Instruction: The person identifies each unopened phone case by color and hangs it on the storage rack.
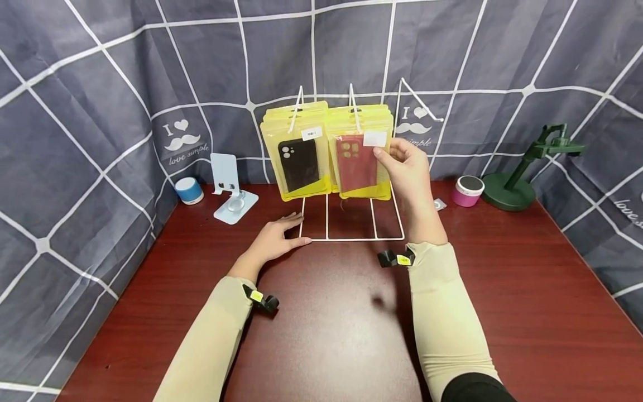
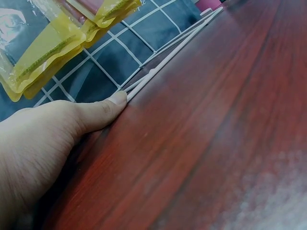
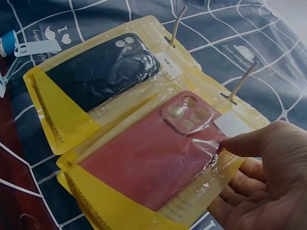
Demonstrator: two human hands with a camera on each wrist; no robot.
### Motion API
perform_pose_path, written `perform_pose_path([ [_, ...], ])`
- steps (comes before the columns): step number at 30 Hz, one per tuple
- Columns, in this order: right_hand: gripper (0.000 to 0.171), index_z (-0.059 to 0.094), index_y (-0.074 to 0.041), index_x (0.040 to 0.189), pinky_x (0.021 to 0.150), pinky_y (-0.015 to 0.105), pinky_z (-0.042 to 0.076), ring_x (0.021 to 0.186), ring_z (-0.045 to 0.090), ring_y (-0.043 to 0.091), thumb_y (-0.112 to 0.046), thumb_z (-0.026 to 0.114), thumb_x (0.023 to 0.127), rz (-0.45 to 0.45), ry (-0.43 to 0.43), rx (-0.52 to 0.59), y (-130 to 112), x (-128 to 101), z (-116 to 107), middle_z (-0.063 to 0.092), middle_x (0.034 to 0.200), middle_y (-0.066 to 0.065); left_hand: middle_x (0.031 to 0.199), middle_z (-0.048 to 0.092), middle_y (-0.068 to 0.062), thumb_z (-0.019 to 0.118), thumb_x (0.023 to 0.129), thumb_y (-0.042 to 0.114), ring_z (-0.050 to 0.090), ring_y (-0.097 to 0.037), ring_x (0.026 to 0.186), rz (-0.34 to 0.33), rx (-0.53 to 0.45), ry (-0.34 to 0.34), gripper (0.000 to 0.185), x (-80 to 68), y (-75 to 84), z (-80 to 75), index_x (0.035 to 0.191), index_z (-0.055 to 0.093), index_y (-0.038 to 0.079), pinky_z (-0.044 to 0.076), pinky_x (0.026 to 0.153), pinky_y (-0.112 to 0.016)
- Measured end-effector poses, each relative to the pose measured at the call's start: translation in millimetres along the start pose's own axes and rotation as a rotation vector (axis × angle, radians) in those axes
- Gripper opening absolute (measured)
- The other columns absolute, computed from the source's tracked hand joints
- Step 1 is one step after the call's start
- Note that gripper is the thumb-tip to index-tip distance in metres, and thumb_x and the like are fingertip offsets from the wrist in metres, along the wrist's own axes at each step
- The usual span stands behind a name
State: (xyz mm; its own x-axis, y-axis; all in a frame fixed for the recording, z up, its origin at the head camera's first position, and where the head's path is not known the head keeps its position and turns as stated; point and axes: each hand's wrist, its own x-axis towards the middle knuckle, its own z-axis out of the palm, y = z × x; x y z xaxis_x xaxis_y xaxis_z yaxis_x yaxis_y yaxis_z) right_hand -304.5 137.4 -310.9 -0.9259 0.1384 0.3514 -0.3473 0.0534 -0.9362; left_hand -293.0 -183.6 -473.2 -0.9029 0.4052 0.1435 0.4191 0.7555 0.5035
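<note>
A white wire display rack (image 1: 358, 240) stands on the table, with packaged phone cases hanging from two of its hooks. The right hand (image 1: 409, 170) pinches the right edge of a yellow-edged clear bag with a red phone case (image 3: 158, 148) inside, its thumb on the front near the white label and its fingers behind. This bag hangs on the middle hook (image 3: 243, 79). On the left hook hangs a bagged black phone case (image 1: 298, 164), in front of other bags. The left hand (image 1: 273, 240) rests at the rack base's front left corner, its straight thumb touching the wire (image 2: 158, 69).
The right hook (image 1: 422, 101) holds no bag. A blue speaker-like cylinder (image 1: 188, 191) and a light blue phone stand (image 1: 235, 195) are at the back left. A pink cylinder (image 1: 468, 191) and a green stand (image 1: 509, 190) occupy the back right. A grey patterned curtain (image 1: 452, 44) hangs behind.
</note>
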Motion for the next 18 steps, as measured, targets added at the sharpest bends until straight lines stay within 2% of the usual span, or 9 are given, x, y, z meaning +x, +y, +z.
perform_pose_path([
  [5,0.022,0.073,0.001,0.107,0.070,0.021,0.052,0.076,0.066,0.009,-0.009,0.078,0.088,-0.030,0.008,0.015,-4.3,1.9,-1.7,0.072,0.085,-0.002,0.155,0.045,-0.006,0.068,0.086,0.065,0.037,-0.022,0.146,0.008,0.008,0.009,0.082,2.6,-0.2,-4.7,0.148,0.052,0.015,0.033,0.116,-0.046],
  [12,0.027,0.073,0.004,0.109,0.080,0.019,0.052,0.084,0.068,0.009,-0.007,0.079,0.086,-0.087,0.030,0.079,-14.3,-1.3,-13.5,0.073,0.087,-0.001,0.154,0.045,-0.007,0.071,0.085,0.062,0.038,-0.023,0.145,0.000,-0.006,0.017,0.080,-0.2,1.0,-3.8,0.147,0.054,0.015,0.034,0.115,-0.048],
  [18,0.025,0.073,0.007,0.105,0.076,0.022,0.055,0.079,0.071,0.015,-0.008,0.080,0.086,-0.140,0.074,0.194,-22.7,-8.0,-31.3,0.074,0.086,0.003,0.155,0.044,-0.006,0.068,0.085,0.067,0.037,-0.023,0.146,0.000,-0.009,0.006,0.083,-2.7,0.0,1.3,0.148,0.053,0.016,0.034,0.115,-0.047],
])
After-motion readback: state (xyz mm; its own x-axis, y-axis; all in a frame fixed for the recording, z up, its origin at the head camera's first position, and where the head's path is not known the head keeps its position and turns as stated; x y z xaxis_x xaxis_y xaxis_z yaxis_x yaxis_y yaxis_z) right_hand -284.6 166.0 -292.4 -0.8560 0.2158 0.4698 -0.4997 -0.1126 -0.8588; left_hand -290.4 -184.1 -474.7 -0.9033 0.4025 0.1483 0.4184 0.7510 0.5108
